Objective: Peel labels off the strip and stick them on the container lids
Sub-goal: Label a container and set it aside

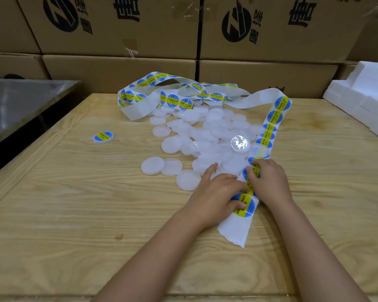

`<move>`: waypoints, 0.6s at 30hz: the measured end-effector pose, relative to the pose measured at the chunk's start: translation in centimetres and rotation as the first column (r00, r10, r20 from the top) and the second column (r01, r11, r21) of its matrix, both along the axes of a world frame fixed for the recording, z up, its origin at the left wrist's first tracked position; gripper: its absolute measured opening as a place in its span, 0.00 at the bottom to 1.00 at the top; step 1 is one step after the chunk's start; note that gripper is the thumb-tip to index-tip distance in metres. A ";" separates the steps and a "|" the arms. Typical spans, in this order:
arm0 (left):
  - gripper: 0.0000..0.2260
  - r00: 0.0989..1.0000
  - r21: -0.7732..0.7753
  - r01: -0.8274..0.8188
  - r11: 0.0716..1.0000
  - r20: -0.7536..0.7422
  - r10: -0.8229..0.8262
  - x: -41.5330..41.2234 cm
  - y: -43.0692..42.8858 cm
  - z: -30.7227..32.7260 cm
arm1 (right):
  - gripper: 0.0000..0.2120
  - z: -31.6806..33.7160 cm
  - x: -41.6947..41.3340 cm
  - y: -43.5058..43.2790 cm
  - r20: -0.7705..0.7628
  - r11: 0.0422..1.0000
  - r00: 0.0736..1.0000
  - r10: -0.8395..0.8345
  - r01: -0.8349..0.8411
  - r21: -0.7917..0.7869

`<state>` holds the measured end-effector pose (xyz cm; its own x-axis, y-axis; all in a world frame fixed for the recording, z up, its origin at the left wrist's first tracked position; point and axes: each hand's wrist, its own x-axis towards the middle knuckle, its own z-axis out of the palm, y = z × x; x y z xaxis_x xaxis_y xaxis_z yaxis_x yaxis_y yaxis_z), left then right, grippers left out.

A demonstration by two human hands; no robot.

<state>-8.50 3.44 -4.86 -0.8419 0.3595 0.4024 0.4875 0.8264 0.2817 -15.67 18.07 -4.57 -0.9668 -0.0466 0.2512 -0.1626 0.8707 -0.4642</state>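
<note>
while left hand (218, 192), right hand (268, 182) hold one strip (236, 232), one labelled lid (103, 136)

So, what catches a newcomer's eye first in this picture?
The long label strip of blue-and-yellow stickers, looping from the back to the front right, where the left hand and right hand hold it. Then the pile of white lids in the centre, and one labelled lid alone at left.

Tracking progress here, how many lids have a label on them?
1: the labelled lid lies alone on the table, left of the plain lids; others may hide under the strip.
</note>
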 end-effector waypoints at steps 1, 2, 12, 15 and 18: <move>0.14 1.000 0.023 0.001 1.000 -0.007 -0.001 0.0 -0.1 0.0 | 0.17 0.0 0.0 0.1 0.008 1.000 1.000 0.003 -0.003 -0.001; 0.13 1.000 0.046 0.001 0.999 -0.015 0.000 0.0 -0.1 0.0 | 0.17 0.0 0.0 0.1 0.013 1.000 1.000 0.007 -0.007 -0.006; 0.03 0.997 0.457 -0.006 0.890 0.075 -0.032 1.0 -0.4 0.7 | 0.18 -0.2 -0.3 0.4 0.021 1.000 0.999 0.026 -0.026 -0.003; 0.06 0.982 0.630 -0.075 0.773 0.180 -0.051 1.2 -0.8 1.4 | 0.18 -0.1 -0.5 0.7 0.013 1.000 1.000 0.018 -0.019 0.015; 0.10 0.982 0.750 -0.099 0.653 0.180 -0.057 1.2 -1.4 1.9 | 0.18 -0.1 -0.6 0.9 0.008 0.998 1.000 0.009 -0.010 0.064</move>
<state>-7.27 2.08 -2.99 -0.9271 -0.0205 0.3742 0.3515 0.2994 0.8871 -16.28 19.01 -4.69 -0.9682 -0.0717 0.2397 -0.1677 0.8970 -0.4090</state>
